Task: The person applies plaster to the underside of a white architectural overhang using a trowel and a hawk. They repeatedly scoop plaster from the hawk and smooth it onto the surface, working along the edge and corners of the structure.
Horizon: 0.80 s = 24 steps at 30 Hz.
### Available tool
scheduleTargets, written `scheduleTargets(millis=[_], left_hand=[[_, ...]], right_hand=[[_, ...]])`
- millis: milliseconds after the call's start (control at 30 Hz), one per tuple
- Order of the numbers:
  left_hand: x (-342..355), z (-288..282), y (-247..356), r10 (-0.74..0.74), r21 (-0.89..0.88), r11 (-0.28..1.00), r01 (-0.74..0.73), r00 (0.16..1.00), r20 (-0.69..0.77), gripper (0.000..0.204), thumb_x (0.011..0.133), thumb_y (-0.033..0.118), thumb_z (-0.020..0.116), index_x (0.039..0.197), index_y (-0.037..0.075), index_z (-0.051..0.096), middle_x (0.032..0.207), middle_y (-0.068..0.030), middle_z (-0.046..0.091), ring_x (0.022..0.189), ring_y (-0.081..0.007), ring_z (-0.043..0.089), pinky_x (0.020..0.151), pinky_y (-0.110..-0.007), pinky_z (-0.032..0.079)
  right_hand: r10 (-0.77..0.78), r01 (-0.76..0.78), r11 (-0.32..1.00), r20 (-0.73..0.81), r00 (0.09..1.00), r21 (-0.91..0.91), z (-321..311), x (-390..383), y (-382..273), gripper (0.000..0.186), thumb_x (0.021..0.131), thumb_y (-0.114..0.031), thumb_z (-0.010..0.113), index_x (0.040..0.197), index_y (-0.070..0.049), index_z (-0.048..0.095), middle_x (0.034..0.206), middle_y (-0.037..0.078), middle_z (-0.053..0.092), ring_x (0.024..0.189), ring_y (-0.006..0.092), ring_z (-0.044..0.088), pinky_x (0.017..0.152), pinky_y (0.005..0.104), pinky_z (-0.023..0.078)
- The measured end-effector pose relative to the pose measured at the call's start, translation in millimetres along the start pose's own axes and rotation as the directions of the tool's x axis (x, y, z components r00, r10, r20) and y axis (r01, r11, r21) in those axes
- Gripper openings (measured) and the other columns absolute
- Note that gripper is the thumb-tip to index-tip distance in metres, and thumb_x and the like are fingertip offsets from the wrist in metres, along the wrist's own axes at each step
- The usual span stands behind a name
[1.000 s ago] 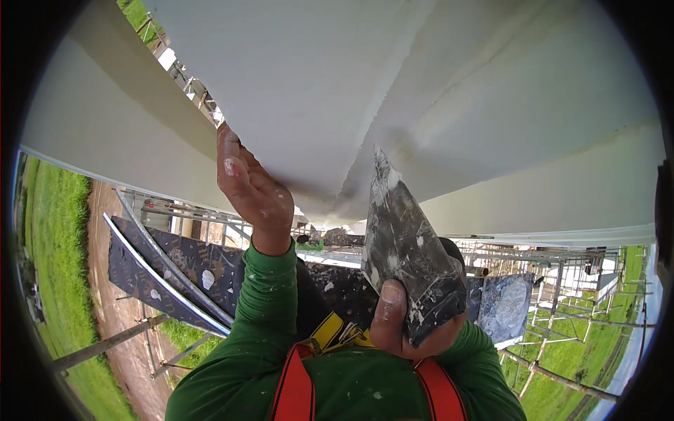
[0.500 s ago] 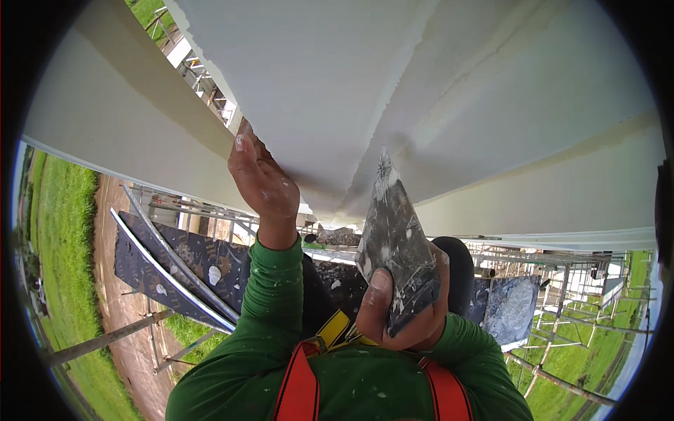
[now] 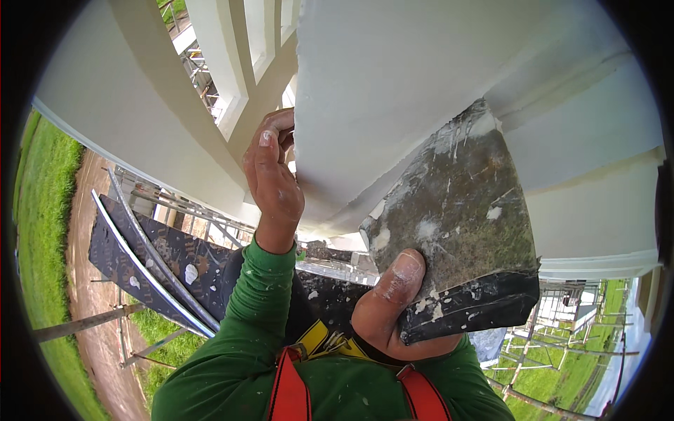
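Dark plate (image 3: 456,217), in right hand (image 3: 382,316), left hand (image 3: 276,186) apart

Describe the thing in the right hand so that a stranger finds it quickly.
Find the large pale panel, then the right hand below it. Its thumb lies on a flat dark plate; white spatters and a black strip along the lower edge set it apart from the plain panel.

Bright daylight outside, white panel (image 3: 393,77) in soft grey shade, faint shadow by left hand (image 3: 277,186), grass (image 3: 45,210) vivid, sky (image 3: 637,326) pale, straight edges bowed (fisheye, black corners), distant detail soft.
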<state>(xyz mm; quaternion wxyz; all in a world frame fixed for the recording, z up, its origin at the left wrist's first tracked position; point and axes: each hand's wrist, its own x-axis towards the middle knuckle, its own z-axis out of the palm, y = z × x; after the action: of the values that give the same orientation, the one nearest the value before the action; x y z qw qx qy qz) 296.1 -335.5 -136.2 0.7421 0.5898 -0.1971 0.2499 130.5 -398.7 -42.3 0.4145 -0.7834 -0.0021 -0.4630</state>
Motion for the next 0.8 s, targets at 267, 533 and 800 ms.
scheduleTargets(millis=[267, 533, 800], left_hand=[[1, -1, -1, -0.007, 0.039, 0.999, 0.007, 1.0, 0.011, 0.044, 0.103, 0.022, 0.033, 0.115, -0.013, 0.056, 0.107, -0.0177, 0.061, 0.096, -0.0215, 0.058, 0.087, -0.03, 0.046], [3, 0, -1, -0.01, 0.065, 0.998, 0.008, 1.0, 0.019, 0.045, 0.103, 0.023, 0.033, 0.114, -0.013, 0.057, 0.105, -0.017, 0.061, 0.094, -0.0205, 0.058, 0.086, -0.03, 0.045], [4, 0, 0, -0.002, 0.087, 0.996, 0.0, 1.0, 0.026, 0.046, 0.103, 0.025, 0.032, 0.113, -0.013, 0.058, 0.103, -0.0163, 0.062, 0.093, -0.0195, 0.058, 0.085, -0.029, 0.045]], right_hand=[[-0.163, 0.159, 0.971, -0.005, 0.987, -0.178, 9, -20, 23, 0.051, 0.089, -0.007, 0.055, 0.13, 0.02, 0.042, 0.116, 0.029, 0.058, 0.097, 0.0323, 0.066, 0.079, 0.0329, 0.056], [-0.187, 0.19, 0.956, 0.035, 0.982, -0.222, 12, -50, 48, 0.05, 0.088, -0.007, 0.055, 0.129, 0.019, 0.043, 0.116, 0.031, 0.059, 0.096, 0.0341, 0.067, 0.077, 0.0343, 0.058], [-0.176, 0.197, 0.954, 0.112, 0.978, -0.226, 11, -60, 66, 0.049, 0.088, -0.007, 0.055, 0.129, 0.019, 0.045, 0.115, 0.032, 0.059, 0.095, 0.0359, 0.068, 0.075, 0.0356, 0.059]])
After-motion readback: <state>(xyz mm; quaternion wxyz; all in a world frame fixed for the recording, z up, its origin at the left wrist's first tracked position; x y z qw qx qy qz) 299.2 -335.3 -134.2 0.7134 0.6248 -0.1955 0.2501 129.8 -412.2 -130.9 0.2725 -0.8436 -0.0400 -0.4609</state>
